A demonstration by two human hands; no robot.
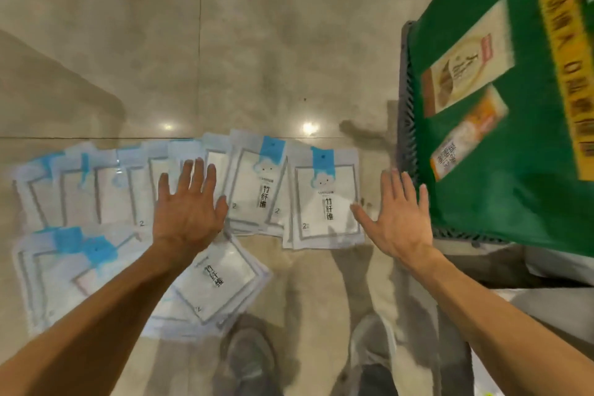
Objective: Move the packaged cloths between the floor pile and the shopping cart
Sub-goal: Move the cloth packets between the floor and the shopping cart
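The packaged cloths [199, 219] are lying fanned out on the floor, just left of the shopping cart [501, 125]. Both the left hand [188, 212] and the right hand [400, 219] are hanging above them, fingers spread wide, gripping nothing. The slick, overlapping packets are likely sliding apart if someone is grabbing too many, spilling the pile.

Head-height view, steeply downward, floorward.

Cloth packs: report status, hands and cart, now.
Left hand and right hand open, empty, above the packaged cloths spread on the floor. Shopping cart at right. Nothing blocking.
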